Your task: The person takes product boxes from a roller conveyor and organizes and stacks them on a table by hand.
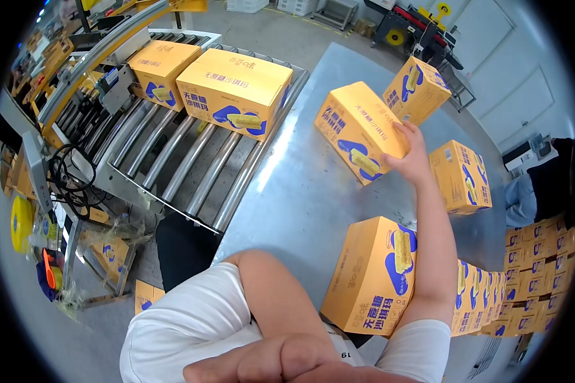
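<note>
My right hand [410, 153] grips the near right end of a yellow box [364, 124], which sits tilted on the metal table [300, 159]. Close to my body, at the bottom of the view, my left hand [268, 360] has its fingers curled; what they hold, if anything, is hidden. Beyond the gripped box stands another yellow box [416, 91]. One more box [459, 177] is right of my forearm, and a larger-looking one [377, 274] stands near me, left of that forearm.
Two yellow boxes [233, 89] [163, 71] rest on the roller conveyor [191, 159] at left. Stacked boxes [536, 274] stand at right, below a person in dark clothes [548, 185]. Cables [75, 182] hang beside the conveyor.
</note>
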Motion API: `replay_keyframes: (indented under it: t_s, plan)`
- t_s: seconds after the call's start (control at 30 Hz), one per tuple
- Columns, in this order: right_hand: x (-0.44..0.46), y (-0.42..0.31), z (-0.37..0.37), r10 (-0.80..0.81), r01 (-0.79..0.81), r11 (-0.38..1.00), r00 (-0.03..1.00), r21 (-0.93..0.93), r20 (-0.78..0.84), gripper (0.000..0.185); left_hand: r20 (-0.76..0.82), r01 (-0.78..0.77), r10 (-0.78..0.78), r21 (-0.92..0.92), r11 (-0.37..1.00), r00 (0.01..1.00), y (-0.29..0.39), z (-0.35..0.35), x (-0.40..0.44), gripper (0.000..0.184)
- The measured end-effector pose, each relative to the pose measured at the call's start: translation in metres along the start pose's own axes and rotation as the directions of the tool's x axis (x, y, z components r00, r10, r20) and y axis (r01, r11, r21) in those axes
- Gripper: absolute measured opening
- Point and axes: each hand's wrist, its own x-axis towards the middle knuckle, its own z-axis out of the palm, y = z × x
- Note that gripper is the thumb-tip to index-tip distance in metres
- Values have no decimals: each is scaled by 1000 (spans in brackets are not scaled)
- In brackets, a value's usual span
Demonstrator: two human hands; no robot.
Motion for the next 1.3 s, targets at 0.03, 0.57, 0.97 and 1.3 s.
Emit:
replay_keyframes:
  t_s: [0.03,0.57,0.97,1.3]
  plan:
    - [1,2,1,17,-18,1000,999,-25,-39,92,-2,-4,4,3,1000,1000,-1,0,0,25]
    - [-28,-88,3,-354,377,756,923,-535,149,61,-1,7,-7,12,1000,1000,-3,-2,-2,24]
    - [-10,-65,8,240,-168,909,959,-382,149,86,-30,41,-40,19,999,999,-7,0,-4,23]
    - [1,-38,-10,417,-331,867,891,-373,180,108,-59,49,-48,29,998,997,-9,0,-7,22]
